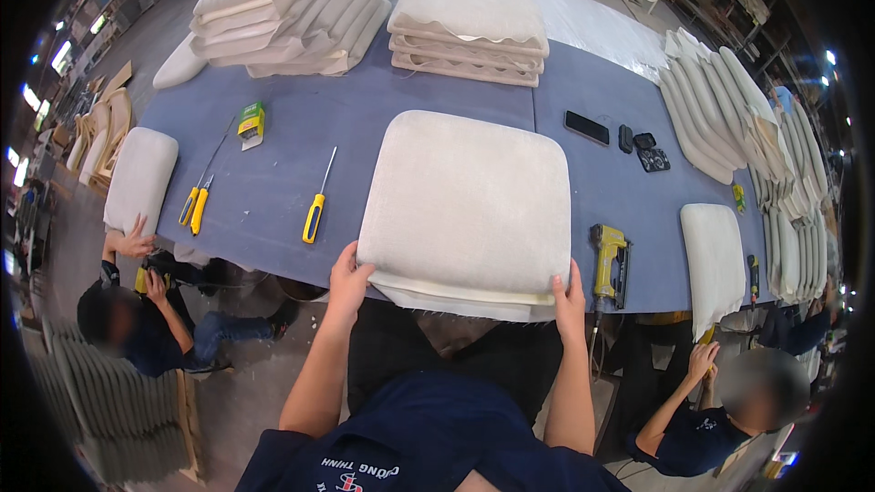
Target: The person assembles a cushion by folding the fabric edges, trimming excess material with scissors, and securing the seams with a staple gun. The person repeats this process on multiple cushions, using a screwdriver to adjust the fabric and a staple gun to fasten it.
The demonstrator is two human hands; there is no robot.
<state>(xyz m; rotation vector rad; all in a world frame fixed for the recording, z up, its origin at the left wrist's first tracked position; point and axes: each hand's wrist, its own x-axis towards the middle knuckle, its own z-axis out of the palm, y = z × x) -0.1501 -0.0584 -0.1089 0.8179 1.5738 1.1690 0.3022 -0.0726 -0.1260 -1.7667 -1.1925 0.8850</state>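
A pale, fabric-covered seat cushion (467, 205) lies in front of me at the near edge of the blue-grey table, its loose fabric edge hanging toward me. My left hand (349, 281) grips its near left corner, thumb on top. At the near right corner my right hand (569, 296) holds it the same way, fingers along the side. To the right of the cushion lies a yellow staple gun (609, 266) with a hose. On the left a screwdriver (314, 210) with a yellow and black handle rests on the table.
Cushion stacks (469, 27) stand at the back, with more cushions (711, 109) at right. A phone (586, 128), a small box (252, 123) and yellow-handled pliers (201, 207) lie on the table. One person (137, 328) works at left, another (729, 401) at right, each at a cushion.
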